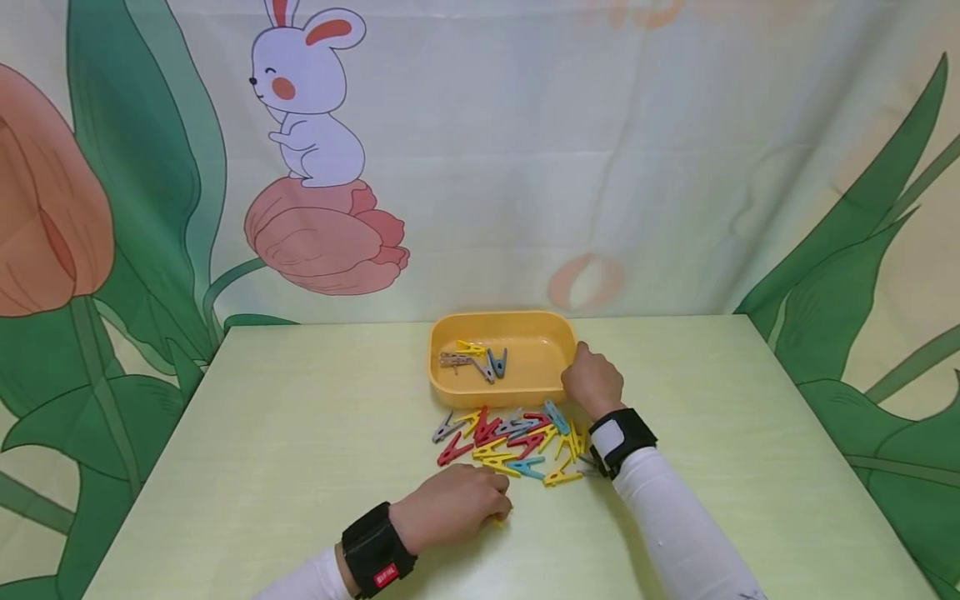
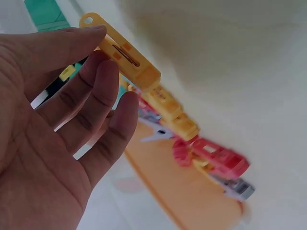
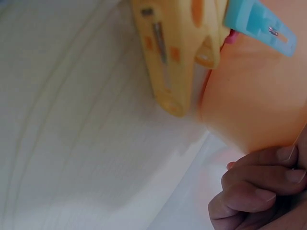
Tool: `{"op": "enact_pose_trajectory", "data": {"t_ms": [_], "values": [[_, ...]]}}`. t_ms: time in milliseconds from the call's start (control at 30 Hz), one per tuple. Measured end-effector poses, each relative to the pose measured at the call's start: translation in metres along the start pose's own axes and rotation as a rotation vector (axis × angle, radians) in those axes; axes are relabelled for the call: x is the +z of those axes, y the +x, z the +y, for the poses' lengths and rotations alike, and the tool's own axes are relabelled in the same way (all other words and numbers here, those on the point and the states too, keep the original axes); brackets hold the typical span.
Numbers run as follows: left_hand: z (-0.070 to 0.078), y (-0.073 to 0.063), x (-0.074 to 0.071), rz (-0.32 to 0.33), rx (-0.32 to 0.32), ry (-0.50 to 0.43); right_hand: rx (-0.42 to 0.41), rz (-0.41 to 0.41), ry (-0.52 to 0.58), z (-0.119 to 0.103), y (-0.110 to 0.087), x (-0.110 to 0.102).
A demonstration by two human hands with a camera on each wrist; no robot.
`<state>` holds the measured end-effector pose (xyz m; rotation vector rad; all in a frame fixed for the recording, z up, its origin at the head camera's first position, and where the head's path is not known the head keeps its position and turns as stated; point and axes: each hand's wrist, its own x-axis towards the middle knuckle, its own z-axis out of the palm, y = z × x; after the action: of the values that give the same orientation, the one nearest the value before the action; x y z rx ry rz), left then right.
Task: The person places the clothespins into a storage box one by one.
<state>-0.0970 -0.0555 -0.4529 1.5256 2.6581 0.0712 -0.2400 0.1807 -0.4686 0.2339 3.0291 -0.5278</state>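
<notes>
In the head view my left hand (image 1: 457, 504) is low on the table, in front of a loose pile of clothespins (image 1: 517, 437). Its thumb and fingertips pinch a yellow clothespin (image 2: 127, 55), seen best in the left wrist view. A yellow plastic tray (image 1: 540, 367) stands behind the pile, with several clothespins (image 1: 472, 358) at its left side. My right hand (image 1: 594, 382) holds the tray's right side near the front corner. Its fingers (image 3: 259, 177) are curled there in the right wrist view, and the thumb's grip is hidden.
The pile mixes red, yellow, blue and grey clothespins close to the tray's front wall. A pale table (image 1: 315, 417) carries everything. Behind its far edge hangs a printed cloth (image 1: 487, 167) with a rabbit and tulips.
</notes>
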Motion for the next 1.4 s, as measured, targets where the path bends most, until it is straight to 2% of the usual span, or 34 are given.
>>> {"op": "enact_pose_trajectory", "data": {"t_ms": [167, 533, 800, 900, 1033, 1400], "values": [[-0.002, -0.001, -0.016, 0.035, -0.025, -0.052, -0.005, 0.007, 0.006, 0.000, 0.000, 0.000], [-0.023, -0.001, -0.057, 0.123, -0.090, -0.029, -0.004, 0.017, 0.005, 0.000, 0.000, 0.001], [-0.036, 0.004, -0.098, 0.266, -0.123, 0.018, -0.016, 0.017, 0.009, 0.000, 0.000, 0.000], [-0.041, 0.008, -0.111, 0.299, -0.129, 0.028, -0.011, 0.015, 0.008, 0.000, -0.001, 0.000], [-0.050, 0.016, -0.120, 0.318, -0.138, 0.026, -0.005, 0.010, 0.011, -0.001, -0.001, -0.001], [-0.081, 0.050, -0.131, 0.284, -0.247, 0.009, 0.005, 0.005, 0.018, 0.000, 0.000, 0.000]]}}
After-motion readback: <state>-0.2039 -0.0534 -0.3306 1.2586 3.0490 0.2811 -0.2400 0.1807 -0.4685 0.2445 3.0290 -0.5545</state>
